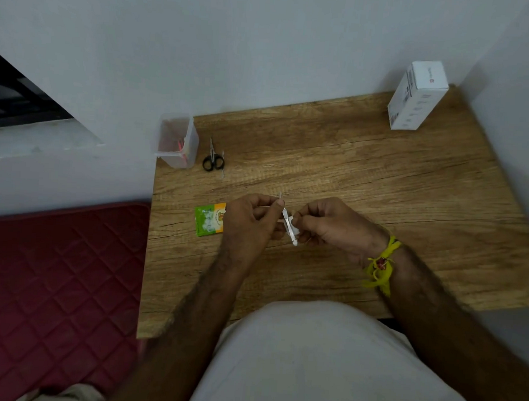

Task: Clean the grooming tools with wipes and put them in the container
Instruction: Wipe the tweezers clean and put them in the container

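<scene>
Partly hidden between your two hands, the slim silver metal grooming tool (289, 226) shows only its middle and its lower end, and a thin point pokes up just above your left thumb; what kind of tool it is cannot be told at this size. Your left hand (251, 222) has its fingers curled around the upper part of the tool, thumb laid along it. Your right hand (332, 227) pinches a small white wipe (294, 225) against the tool's shaft, its fingertips bunched tight so that most of the wipe is covered. Both hands hover over the front half of the wooden table (350, 174).

Just left of your left hand, a green and orange wipe sachet (210, 220) lies flat, its right edge hidden behind your knuckles. At the back left corner stands the clear plastic rectangular container (177, 140), upright, with blurred pink-red items inside that cannot be identified. Just beside it lie small black-handled scissors (212, 157), blades pointing toward the wall, and a thin pale object next to them is too faint to name. A white cardboard box (415, 96) stands at the back right corner. A yellow thread band (381, 264) circles your right wrist.
</scene>
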{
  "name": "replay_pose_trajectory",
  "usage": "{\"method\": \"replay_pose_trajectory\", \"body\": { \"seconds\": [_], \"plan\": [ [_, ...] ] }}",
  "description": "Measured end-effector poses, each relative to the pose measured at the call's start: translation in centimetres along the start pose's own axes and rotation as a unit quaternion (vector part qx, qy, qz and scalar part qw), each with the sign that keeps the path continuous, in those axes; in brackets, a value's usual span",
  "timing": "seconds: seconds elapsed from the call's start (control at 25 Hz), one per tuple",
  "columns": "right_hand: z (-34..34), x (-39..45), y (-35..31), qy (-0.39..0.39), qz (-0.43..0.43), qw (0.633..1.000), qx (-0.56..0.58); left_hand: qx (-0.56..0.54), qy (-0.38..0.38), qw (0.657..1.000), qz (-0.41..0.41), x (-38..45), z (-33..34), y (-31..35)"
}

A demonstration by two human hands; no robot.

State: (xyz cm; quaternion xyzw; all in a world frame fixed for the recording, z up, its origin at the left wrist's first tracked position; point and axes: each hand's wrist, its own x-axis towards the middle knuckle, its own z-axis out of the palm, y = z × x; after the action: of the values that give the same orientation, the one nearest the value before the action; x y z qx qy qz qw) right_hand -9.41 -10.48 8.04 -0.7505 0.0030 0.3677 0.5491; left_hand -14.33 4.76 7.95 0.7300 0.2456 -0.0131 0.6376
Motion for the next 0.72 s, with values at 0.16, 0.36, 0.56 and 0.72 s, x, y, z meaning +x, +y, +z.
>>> {"method": "replay_pose_trajectory", "body": {
  "seconds": [0.16, 0.36, 0.56, 0.72],
  "plan": [
    [0.11, -0.02, -0.16, 0.012, -0.004, 1.000, -0.011, 0.049, 0.011, 0.998, 0.028, 0.02, -0.09, -0.27],
    [0.44, -0.11, -0.16, 0.036, -0.041, 0.998, -0.031, 0.023, 0.007, 1.000, 0.015, 0.10, -0.03, -0.04],
    [0.65, 0.04, -0.23, 0.075, -0.080, 0.994, -0.025, 0.014, 0.000, 1.000, 0.027, -0.14, 0.00, 0.03],
    [0.41, 0.10, -0.49, 0.087, -0.107, 0.989, -0.046, 0.012, -0.016, 0.999, 0.036, -0.20, -0.07, 0.16]
  ]
}}
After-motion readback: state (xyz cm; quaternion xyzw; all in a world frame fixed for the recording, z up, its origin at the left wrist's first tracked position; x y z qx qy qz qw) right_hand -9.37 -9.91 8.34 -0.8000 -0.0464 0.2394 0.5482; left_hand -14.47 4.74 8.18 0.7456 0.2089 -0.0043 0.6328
